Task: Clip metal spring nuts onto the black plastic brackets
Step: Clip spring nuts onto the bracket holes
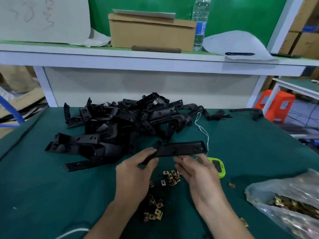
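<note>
The fingers (146, 152) of the left hand (134, 171) are clamped round the left end of a black bracket (179, 150), held level above the counter (51, 195). The right hand (195, 171) curls up to the bracket's lower edge; whether it pinches a nut is too blurred to tell. Loose spring nuts (172, 177) lie just below the bracket, and the pile of brackets (112, 123) sits behind it. The bracket looks stiff and light, best gripped at an end, clear of its holes. The nuts look small, springy and easily dropped.
</note>
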